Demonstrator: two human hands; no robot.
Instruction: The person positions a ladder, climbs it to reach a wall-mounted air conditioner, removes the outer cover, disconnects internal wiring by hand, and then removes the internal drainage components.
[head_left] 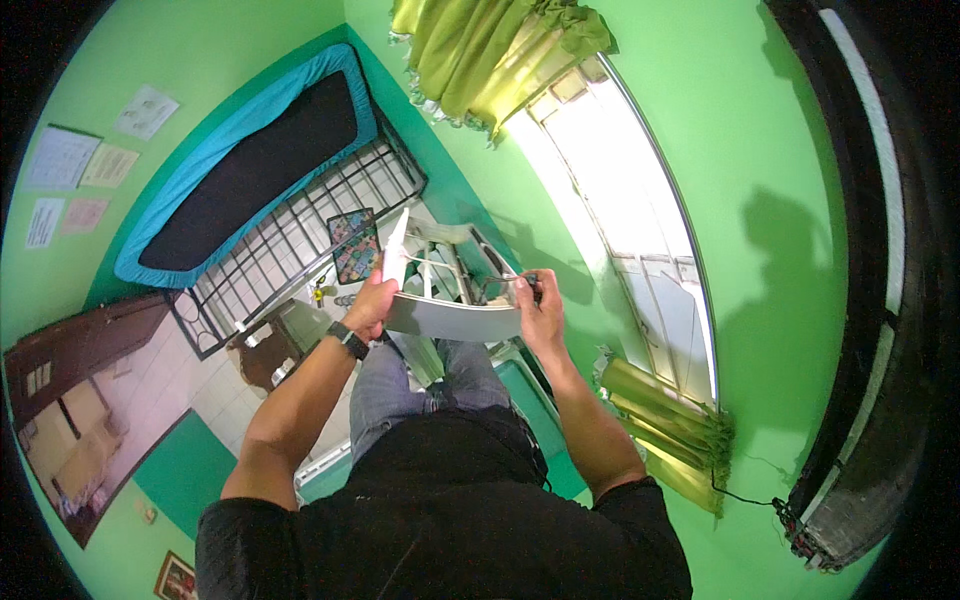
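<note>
Well, left hand (374,304): gripped the grey panel (455,320) by one end.
Right hand (541,312): pinched a small dark object (533,284).
Panel: spanned both hands.
Corner work: seemed underway; next needed steady bracing.

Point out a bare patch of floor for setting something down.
White tile floor at left looks free between the metal frame, a brown item and the teal lower wall. It's crowded beyond the held grey panel: white parts, with a patterned board left of them.
</note>
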